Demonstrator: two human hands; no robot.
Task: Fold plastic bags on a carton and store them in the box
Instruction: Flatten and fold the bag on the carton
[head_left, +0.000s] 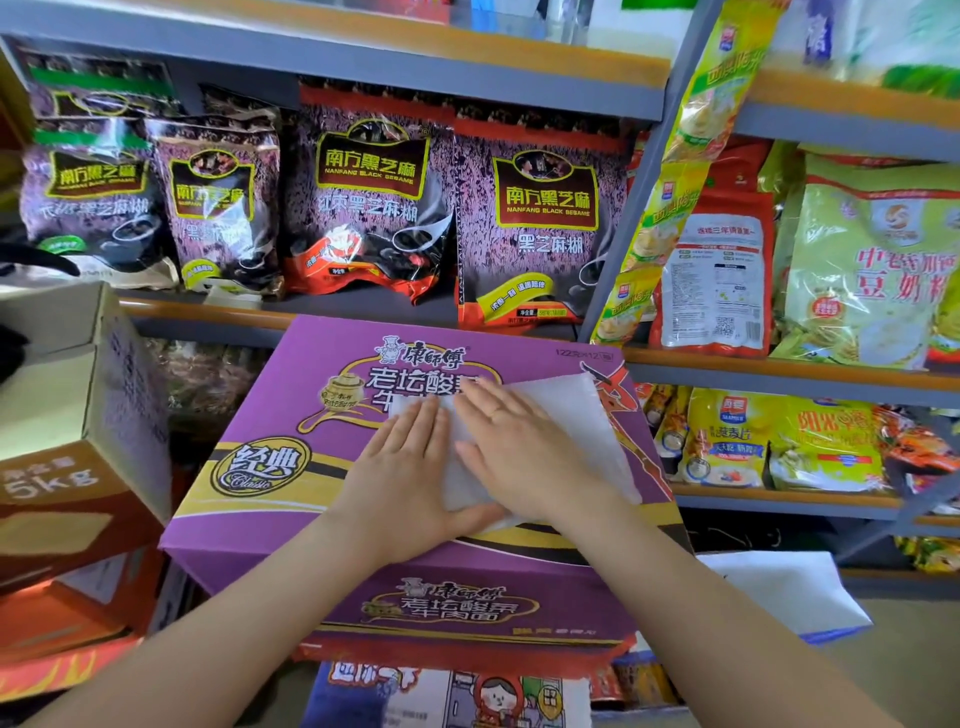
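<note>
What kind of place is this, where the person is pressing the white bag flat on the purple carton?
Most likely a small grocery shop or its stockroom. Metal shelves hold rows of packaged food, such as black sesame paste bags and oat packets, and goods cartons are stacked beside the purple carton.

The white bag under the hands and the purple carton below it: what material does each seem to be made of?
White bag: likely thin plastic film, slightly translucent, with soft creases. Purple carton: probably printed cardboard with a smooth, faintly glossy face and stiff folded edges. Left hand and right hand press the bag flat.
</note>
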